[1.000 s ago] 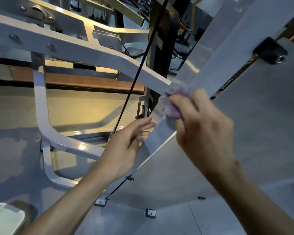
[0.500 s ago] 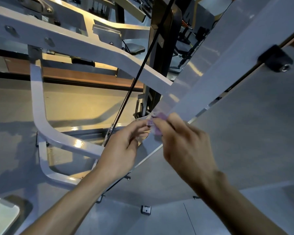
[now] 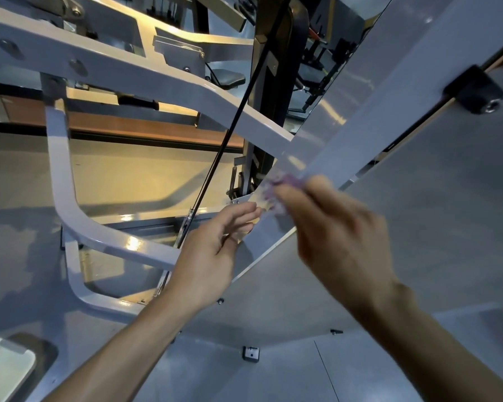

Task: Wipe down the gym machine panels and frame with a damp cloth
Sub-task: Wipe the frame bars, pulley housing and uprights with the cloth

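A white gym machine frame (image 3: pixel 134 74) crosses the upper left and meets a slanted white beam (image 3: pixel 369 117) beside a large grey panel (image 3: pixel 436 216). My right hand (image 3: pixel 334 236), blurred by motion, holds a small purple cloth (image 3: pixel 279 184) against the lower part of the slanted beam. Most of the cloth is hidden under my fingers. My left hand (image 3: pixel 212 253) lies with straight fingers against the lower edge of the same beam, just left of the cloth, holding nothing.
A black cable (image 3: pixel 233 126) runs diagonally down past the frame to a fitting near my left hand. A black bolt mount (image 3: pixel 476 89) sits on the panel at upper right. A pale tray (image 3: pixel 6 369) lies at the bottom left. Other gym machines stand behind.
My right hand slid the cloth down the slanted beam toward my left hand, then back up a little to the right. My left hand stayed on the beam's lower edge.
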`<state>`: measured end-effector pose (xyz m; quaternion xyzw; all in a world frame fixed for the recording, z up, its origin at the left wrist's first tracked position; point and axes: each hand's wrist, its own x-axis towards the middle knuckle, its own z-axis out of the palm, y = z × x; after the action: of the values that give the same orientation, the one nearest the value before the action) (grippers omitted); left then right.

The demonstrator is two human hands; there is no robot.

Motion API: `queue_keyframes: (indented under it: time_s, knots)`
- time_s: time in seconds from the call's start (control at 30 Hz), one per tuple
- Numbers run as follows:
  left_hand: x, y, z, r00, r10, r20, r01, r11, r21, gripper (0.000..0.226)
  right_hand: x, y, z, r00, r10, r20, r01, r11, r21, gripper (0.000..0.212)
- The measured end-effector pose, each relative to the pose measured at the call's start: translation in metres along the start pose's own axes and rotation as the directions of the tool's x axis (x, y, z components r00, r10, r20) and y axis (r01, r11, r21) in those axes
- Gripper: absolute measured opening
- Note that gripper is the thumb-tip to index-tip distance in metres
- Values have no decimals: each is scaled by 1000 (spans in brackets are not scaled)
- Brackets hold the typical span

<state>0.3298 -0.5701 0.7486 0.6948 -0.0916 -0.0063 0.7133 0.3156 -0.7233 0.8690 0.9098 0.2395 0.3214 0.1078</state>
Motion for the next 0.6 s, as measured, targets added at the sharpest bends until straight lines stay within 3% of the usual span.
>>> queue_keyframes:
  time_s: [0.1,0.33,0.5,0.6]
  knots:
    - [-2,-2,1,1000,-7,7,7,1000,-1,57,9,3,-11,986,120,-113,-117,993,35,22]
    - [-3,-1,0,1000,2,0,-2,999,49,65,-23,-10,29,986,-92,143,95,995,-20,24]
    - [-5,2,4,1000,-2,-9,2,999,41,59,3,8,-8,996,91,-17,-90,995,50,13]
    - [-6,3,5,1000,3,-17,-3,999,44,65,-12,-1,17,1000,-18,17,18,1000,18,15]
